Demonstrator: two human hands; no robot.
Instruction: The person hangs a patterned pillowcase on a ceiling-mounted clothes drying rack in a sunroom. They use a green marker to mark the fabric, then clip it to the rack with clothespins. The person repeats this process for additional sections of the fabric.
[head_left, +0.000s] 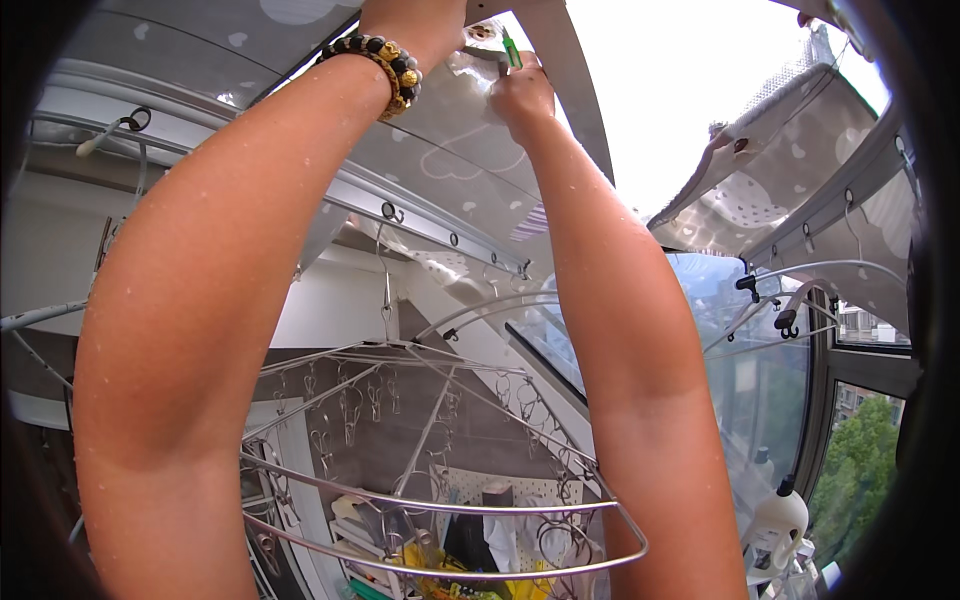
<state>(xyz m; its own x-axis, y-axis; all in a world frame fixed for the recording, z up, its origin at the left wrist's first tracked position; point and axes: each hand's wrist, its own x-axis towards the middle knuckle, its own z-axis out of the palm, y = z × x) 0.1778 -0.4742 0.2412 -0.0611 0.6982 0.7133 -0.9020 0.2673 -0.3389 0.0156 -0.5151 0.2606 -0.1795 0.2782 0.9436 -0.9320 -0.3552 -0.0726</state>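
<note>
Both my arms reach up towards a patterned fabric sheet (465, 142) with hearts and clouds that hangs overhead beside a bright gap. My right hand (525, 94), at the top centre, is closed around a small green-handled tool (511, 54) with a thin tip, close to the sheet's edge. My left hand (427, 30) is up at the frame's top edge, with beaded bracelets (394, 64) on its wrist; its fingers are cut off or hidden. A second piece of the patterned sheet (750, 180) sags at the right of the gap.
A metal clip hanger (442, 506) with many pegs hangs low between my arms. Drying rails (450, 236) with hooks run on both sides, and clothes hangers (787, 322) hang at the right near the window. A white bottle (780, 517) stands below them at the lower right.
</note>
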